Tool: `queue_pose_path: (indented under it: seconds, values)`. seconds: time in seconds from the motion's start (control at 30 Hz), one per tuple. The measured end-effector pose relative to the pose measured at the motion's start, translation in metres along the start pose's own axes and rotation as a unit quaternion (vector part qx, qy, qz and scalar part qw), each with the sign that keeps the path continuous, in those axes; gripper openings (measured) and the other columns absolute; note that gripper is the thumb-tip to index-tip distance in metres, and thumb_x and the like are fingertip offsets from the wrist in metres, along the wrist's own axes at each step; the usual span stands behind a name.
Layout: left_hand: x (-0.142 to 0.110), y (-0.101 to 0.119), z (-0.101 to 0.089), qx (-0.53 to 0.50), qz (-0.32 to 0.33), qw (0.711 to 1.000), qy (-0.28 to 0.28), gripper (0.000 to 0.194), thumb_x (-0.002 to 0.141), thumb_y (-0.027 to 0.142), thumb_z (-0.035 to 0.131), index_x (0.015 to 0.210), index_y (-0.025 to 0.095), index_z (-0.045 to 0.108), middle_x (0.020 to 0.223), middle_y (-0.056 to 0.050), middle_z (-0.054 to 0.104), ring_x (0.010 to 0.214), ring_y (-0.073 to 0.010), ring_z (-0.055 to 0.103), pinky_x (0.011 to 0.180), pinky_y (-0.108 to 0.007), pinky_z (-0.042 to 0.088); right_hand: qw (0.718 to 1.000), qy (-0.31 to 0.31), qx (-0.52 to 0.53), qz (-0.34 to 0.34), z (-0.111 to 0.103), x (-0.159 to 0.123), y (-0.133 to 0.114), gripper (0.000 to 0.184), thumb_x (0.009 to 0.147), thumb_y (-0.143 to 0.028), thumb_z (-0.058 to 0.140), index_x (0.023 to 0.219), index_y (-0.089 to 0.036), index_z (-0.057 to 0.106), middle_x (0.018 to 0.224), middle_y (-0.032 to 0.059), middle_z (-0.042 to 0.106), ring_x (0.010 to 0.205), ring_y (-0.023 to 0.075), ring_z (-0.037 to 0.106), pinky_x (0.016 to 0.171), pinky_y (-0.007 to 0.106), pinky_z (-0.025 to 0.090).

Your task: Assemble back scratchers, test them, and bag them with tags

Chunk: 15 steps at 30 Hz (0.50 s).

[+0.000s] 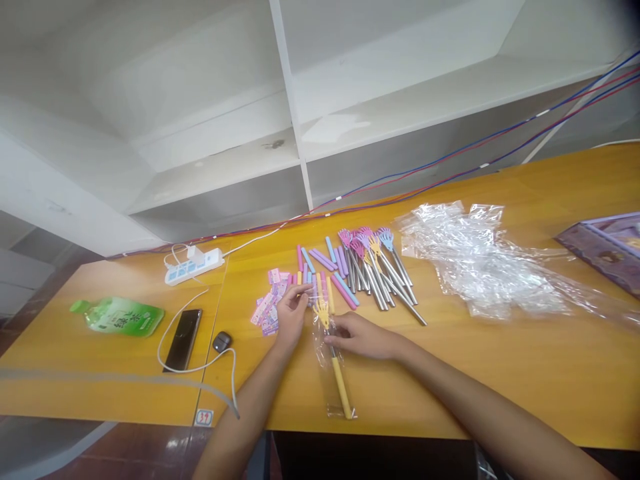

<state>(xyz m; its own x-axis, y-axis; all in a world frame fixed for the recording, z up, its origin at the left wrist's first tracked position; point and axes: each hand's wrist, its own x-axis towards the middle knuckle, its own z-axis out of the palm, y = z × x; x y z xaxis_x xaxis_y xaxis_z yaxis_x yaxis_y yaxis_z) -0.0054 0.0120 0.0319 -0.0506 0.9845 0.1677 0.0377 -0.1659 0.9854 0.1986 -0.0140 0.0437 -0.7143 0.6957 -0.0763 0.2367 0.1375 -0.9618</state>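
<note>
A yellow hand-shaped back scratcher (341, 388) lies inside a clear plastic bag (320, 353), its yellow handle toward the table's front edge. My right hand (361, 335) is closed around its metal rod just below the yellow claw head, through the bag. With bent fingers, my left hand (294, 308) pinches the bag's upper edge beside the claw. Beyond my hands lie loose coloured handle sleeves (345, 290) in pink, blue, purple and yellow. A pile of back scratchers with bare metal rods (383, 273) rests behind them. Small printed cards (270, 307) are scattered left of my left hand.
Clear plastic bags (480, 267) are heaped at the right, near a purple box (600, 250). On the left are a green tea bottle (125, 317), a phone (184, 340), a black earbud case (222, 341), a white cable and a power strip (195, 267). White shelves stand behind.
</note>
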Motion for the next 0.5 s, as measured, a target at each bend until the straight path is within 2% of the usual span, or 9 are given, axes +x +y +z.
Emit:
queue_pose_path:
  seconds: [0.33, 0.5]
  values:
    - [0.0001, 0.0023, 0.0010, 0.015, -0.006, 1.000, 0.002, 0.028, 0.094, 0.044, 0.071, 0.105, 0.021, 0.079, 0.105, -0.007, 0.072, 0.099, -0.0212, 0.069, 0.087, -0.032, 0.055, 1.000, 0.001, -0.014, -0.004, -0.0003, -0.0003, 0.0010, 0.034, 0.099, -0.050, 0.058, 0.087, -0.018, 0.060, 0.077, -0.0004, 0.060, 0.068, 0.0147, 0.053, 0.064, 0.026, 0.039]
    - [0.0004, -0.0021, 0.0003, 0.012, -0.015, 1.000, 0.011, 0.026, 0.095, 0.046, 0.070, 0.096, 0.020, 0.074, 0.093, -0.004, 0.070, 0.088, -0.0186, 0.065, 0.081, -0.029, 0.054, 0.999, 0.002, -0.038, -0.001, -0.0010, 0.0002, 0.0010, 0.032, 0.099, -0.048, 0.060, 0.088, -0.018, 0.063, 0.077, 0.0001, 0.061, 0.067, 0.0145, 0.051, 0.062, 0.026, 0.038]
